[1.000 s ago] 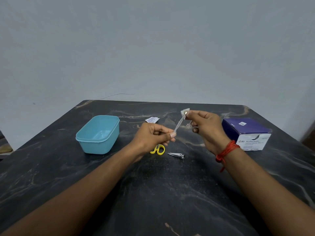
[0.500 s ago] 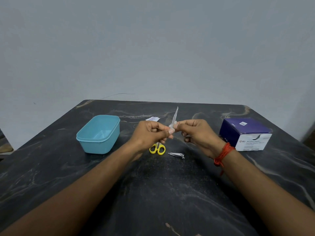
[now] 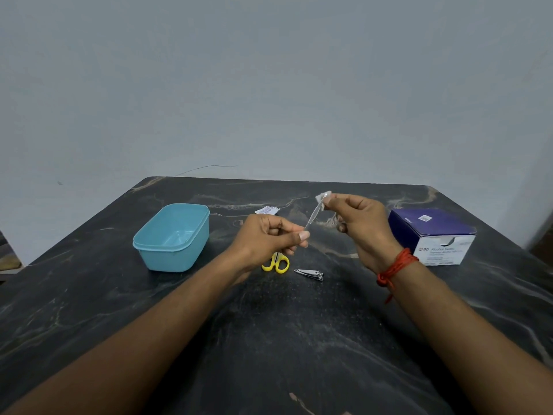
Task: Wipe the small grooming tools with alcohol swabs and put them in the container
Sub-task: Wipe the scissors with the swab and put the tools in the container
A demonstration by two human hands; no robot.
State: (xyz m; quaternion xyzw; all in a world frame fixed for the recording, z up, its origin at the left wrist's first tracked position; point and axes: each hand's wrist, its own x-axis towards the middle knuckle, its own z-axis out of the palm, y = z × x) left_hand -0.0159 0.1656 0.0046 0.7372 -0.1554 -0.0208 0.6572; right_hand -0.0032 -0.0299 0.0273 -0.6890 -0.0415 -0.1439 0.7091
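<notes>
My left hand [image 3: 266, 238] pinches the lower end of thin metal tweezers [image 3: 313, 217], which slant up to the right. My right hand [image 3: 362, 223] pinches a white alcohol swab [image 3: 323, 198] around the tweezers' upper tip. Below my hands, yellow-handled scissors [image 3: 276, 263] lie on the dark table [image 3: 269, 339], partly hidden by my left hand. A silver nail clipper [image 3: 309, 274] lies just right of them. The light blue container [image 3: 173, 236] stands open at the left with nothing inside.
A purple and white box of alcohol swabs [image 3: 434, 238] sits at the right. A torn white swab wrapper [image 3: 266, 210] lies behind my left hand. A grey wall rises past the table's far edge.
My right hand with the swab slid down the tweezers to my left hand's fingers, then back up to the tip. My left hand stayed nearly still.
</notes>
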